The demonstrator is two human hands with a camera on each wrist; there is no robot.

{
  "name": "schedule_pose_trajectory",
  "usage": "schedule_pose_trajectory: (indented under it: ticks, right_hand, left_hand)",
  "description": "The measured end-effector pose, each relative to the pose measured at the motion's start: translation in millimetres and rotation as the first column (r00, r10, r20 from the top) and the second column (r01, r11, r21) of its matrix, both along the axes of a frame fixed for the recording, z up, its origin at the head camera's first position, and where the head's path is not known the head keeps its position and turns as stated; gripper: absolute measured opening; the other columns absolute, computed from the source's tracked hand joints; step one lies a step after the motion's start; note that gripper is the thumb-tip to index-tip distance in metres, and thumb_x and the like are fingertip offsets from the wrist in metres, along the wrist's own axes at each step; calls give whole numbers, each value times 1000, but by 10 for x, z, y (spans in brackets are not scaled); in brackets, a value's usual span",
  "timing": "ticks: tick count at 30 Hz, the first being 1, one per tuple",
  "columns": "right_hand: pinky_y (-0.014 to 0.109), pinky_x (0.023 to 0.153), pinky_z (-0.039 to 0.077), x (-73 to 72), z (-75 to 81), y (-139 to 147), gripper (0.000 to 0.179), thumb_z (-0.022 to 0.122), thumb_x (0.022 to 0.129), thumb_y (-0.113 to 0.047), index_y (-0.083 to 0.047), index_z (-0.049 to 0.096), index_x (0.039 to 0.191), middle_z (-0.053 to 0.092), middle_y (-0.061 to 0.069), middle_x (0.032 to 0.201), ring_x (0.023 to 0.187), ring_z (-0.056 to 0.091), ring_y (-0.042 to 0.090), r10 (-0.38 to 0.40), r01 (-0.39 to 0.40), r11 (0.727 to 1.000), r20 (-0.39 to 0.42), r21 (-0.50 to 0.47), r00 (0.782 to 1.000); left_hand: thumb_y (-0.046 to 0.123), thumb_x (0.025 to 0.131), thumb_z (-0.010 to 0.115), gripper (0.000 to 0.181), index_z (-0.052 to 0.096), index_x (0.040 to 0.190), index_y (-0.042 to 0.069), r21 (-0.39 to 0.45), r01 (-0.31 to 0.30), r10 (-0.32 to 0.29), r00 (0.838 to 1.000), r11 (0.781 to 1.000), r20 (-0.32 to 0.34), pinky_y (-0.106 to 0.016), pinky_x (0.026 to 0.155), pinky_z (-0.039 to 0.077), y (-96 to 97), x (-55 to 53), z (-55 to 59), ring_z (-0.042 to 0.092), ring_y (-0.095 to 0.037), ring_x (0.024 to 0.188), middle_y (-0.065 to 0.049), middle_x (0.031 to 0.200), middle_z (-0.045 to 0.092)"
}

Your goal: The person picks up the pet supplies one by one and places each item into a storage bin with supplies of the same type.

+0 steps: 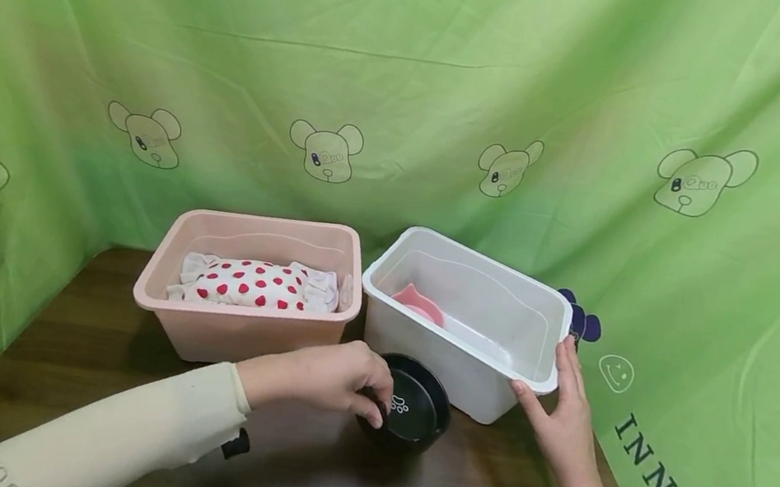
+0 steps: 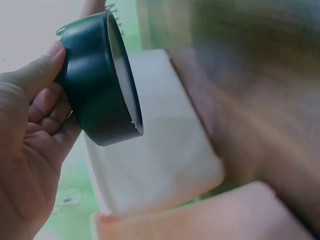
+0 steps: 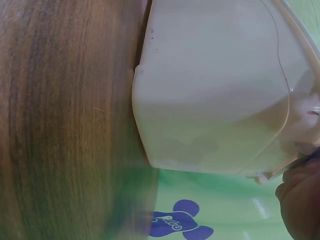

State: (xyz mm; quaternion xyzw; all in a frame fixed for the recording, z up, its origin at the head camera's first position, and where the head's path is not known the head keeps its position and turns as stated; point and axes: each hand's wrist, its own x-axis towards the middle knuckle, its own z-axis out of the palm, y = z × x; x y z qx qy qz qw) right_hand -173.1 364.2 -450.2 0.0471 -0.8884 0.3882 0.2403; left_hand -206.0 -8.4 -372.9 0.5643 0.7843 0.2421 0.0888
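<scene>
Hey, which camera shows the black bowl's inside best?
The head view: it looks into the black bowl, showing the white paw print. The left wrist view shows its outer side close up, held by the left hand; the right wrist view doesn't show it.

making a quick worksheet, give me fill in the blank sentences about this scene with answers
The left hand holds a bowl coloured ____.
The right bin, touched by the right hand, is coloured ____.
The left bin, holding the pillow, is coloured ____.
The print inside the bowl is an animal's ____.
Missing words: black; white; pink; paw.
</scene>
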Motion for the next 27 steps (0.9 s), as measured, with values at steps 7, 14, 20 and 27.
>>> schedule_pose_trajectory:
  ticks: [7,14,20,27]
  right_hand:
    - [70,119,14,-20,6,2,91,77,91,-23,-9,23,163,12,5,172,156,14,40,3,-3,1000,-20,0,1000]
    - [70,119,14,-23,-4,5,91,77,91,-23,-9,23,163,12,4,172,156,14,39,8,-8,1000,-13,-12,1000]
    - [70,119,14,-7,3,17,92,77,90,-23,-11,23,163,12,2,172,157,14,38,-4,4,1000,-13,-13,1000]
    - [70,119,15,9,-5,25,91,76,91,-25,-11,22,163,12,2,172,157,14,38,-21,21,1000,-4,-4,1000]
  left_hand:
    - [23,88,83,13,77,96,14,41,31,-30,999,999,-16,-13,80,51,-114,-64,421,61,4,87,10,92,73]
    - [21,86,84,12,77,92,14,60,17,-13,998,998,-62,-20,84,53,-117,-186,862,61,2,82,11,86,74]
    - [26,86,84,13,77,92,17,30,-29,32,995,999,-95,-20,81,54,4,-360,1245,64,3,80,13,86,76]
    - [27,86,84,12,77,91,18,-7,-69,68,992,998,-102,-21,74,52,288,-652,1484,66,-1,78,13,81,75]
